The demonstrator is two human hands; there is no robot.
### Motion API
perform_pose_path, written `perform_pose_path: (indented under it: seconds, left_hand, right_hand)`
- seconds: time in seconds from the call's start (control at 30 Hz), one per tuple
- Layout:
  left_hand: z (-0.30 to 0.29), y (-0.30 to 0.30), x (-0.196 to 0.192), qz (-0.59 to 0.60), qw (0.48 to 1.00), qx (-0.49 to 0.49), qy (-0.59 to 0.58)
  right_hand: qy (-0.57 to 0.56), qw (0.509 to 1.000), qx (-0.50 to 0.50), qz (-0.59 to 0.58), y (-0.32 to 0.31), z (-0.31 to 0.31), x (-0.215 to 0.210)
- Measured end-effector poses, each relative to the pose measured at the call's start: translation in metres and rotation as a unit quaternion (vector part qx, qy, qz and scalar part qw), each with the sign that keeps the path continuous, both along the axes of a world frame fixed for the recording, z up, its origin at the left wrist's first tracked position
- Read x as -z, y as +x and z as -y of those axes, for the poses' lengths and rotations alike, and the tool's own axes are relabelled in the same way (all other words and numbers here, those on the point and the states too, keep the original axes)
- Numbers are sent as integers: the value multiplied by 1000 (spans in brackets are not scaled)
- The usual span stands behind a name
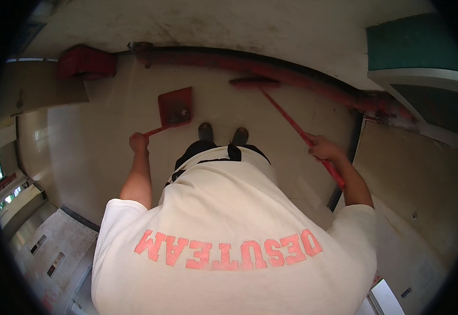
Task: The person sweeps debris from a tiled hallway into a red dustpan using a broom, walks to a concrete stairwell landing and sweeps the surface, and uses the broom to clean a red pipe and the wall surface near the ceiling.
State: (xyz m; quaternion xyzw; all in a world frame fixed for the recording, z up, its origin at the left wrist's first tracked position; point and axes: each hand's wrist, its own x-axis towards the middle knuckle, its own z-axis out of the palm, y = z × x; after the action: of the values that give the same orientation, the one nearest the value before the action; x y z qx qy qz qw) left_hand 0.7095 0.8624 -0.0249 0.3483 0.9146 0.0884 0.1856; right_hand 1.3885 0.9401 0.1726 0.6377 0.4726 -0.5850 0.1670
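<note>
My left hand (139, 142) is closed around the handle of a red dustpan (172, 100). The pan is out ahead of my left foot, with some grey debris (183, 113) in it near the handle side. In my right hand (323, 147) is the red handle of a broom (286, 116), its end sticking out behind my fist. The broom's dark red head (254, 83) lies on the floor close to the wall, to the right of the dustpan and apart from it.
A red pipe (203, 58) runs along the foot of the far wall. At the far left is a red box-like object (86, 63). A green and white cabinet-like unit (415, 47) juts out at the far right. My shoes (239, 136) are on the pale floor (119, 115).
</note>
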Motion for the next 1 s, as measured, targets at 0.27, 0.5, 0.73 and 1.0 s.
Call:
perform_pose_path:
  seconds: [0.27,0.5,0.73,1.0]
  left_hand:
    - [7,-5,7,-22,994,102,-31]
    - [-6,22,-16,-138,920,303,-204]
    - [-5,29,-5,-100,928,281,-222]
    - [-8,42,-17,-135,927,266,-226]
  right_hand:
    - [3,999,43,19,45,40,16]
    - [-4,986,158,45,129,53,32]
    - [6,989,142,39,114,41,14]
    - [-34,996,76,-25,45,51,-4]
